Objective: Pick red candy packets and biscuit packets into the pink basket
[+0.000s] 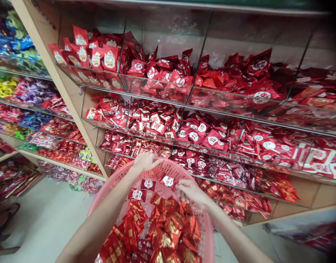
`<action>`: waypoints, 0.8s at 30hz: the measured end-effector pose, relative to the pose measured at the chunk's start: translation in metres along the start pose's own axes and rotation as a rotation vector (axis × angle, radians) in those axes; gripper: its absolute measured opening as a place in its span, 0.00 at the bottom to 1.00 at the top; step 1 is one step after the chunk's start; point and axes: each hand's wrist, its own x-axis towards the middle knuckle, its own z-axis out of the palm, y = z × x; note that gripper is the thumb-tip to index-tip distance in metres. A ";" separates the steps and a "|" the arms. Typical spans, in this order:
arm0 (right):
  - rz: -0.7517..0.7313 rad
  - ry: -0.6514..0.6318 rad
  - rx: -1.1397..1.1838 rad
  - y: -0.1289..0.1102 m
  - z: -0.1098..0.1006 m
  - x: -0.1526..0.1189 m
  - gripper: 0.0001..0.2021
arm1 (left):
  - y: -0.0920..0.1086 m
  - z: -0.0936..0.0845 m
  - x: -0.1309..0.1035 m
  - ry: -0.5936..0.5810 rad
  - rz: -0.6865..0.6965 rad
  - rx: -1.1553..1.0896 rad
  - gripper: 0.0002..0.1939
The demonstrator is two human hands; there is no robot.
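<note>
A pink perforated plastic basket is in front of me, holding several shiny red wrapped sweets with gold print. My left hand is at the basket's far rim, closed over it, with the thumb on the inner side and the other fingertips mostly hidden. Inside the far right wall, my right hand pinches a dark red sweet packet with a white label. Two similar packets lie on the bare basket floor beside it, to the left.
Tiered shelves with clear-fronted bins rise ahead, filled with red packets and smaller wrapped sweets. A wooden upright divides them from colourful sweets at left. Pale floor shows below; a person's sandalled foot is at far left.
</note>
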 end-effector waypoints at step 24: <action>-0.403 0.569 -0.602 -0.024 -0.038 0.047 0.12 | -0.010 0.005 0.000 -0.029 -0.036 0.008 0.41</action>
